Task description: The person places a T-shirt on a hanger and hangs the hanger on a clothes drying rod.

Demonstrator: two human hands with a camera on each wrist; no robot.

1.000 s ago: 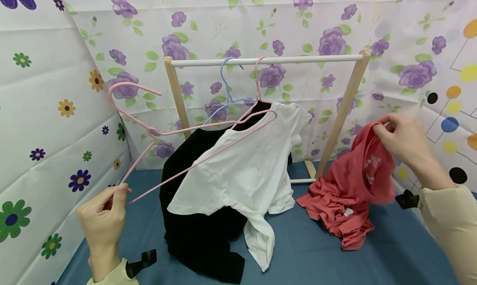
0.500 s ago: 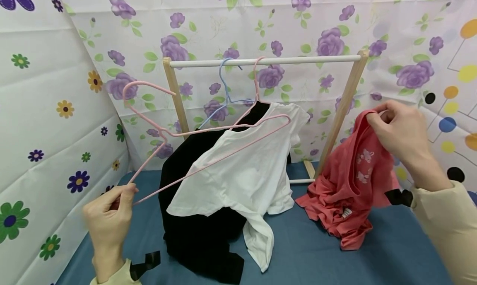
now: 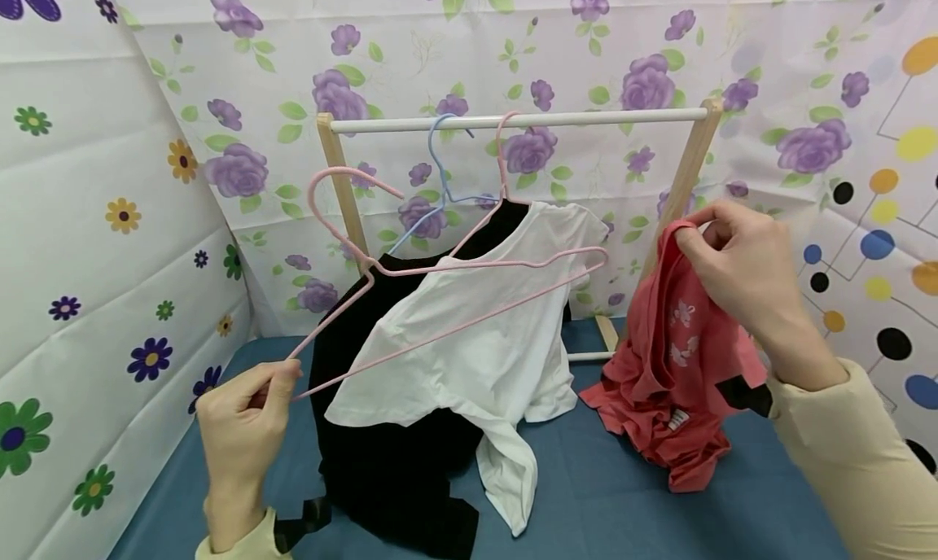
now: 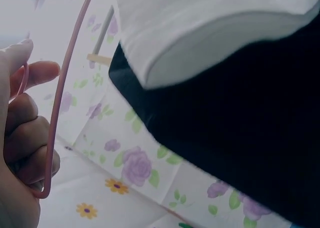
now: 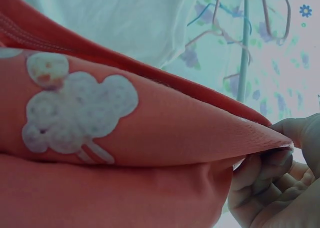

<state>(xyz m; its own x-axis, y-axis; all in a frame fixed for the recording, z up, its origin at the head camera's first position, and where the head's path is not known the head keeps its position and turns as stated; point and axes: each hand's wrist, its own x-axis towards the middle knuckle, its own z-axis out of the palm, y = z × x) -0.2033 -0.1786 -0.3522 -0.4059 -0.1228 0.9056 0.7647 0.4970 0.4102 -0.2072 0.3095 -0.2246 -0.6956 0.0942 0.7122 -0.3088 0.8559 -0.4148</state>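
Note:
A pink clothes hanger (image 3: 469, 264) is gripped at its left end by my left hand (image 3: 245, 426), hook up and its far end pointing right across the white shirt. In the left wrist view the hanger's rod (image 4: 62, 83) passes through the curled fingers. My right hand (image 3: 751, 287) pinches the edge of a red shirt (image 3: 663, 381), lifting it while its lower part lies crumpled on the table. White animal prints show on the red fabric (image 5: 170, 133) in the right wrist view, with thumb and fingers pinching its edge. A gap separates the hanger's tip from the red shirt.
Behind stands a small rack with a white rail (image 3: 586, 119) and wooden posts (image 3: 340, 185). A blue hanger (image 3: 442, 165) and another pink hanger (image 3: 502, 157) hang there. A white shirt (image 3: 469, 332) and black garment (image 3: 403, 470) drape down to the blue table (image 3: 579, 495). Flowered sheets (image 3: 278, 80) surround it.
My left hand has moved right with the pink hanger, its tip now nearer the red shirt. My right hand has shifted left, drawing the red shirt's raised edge with it.

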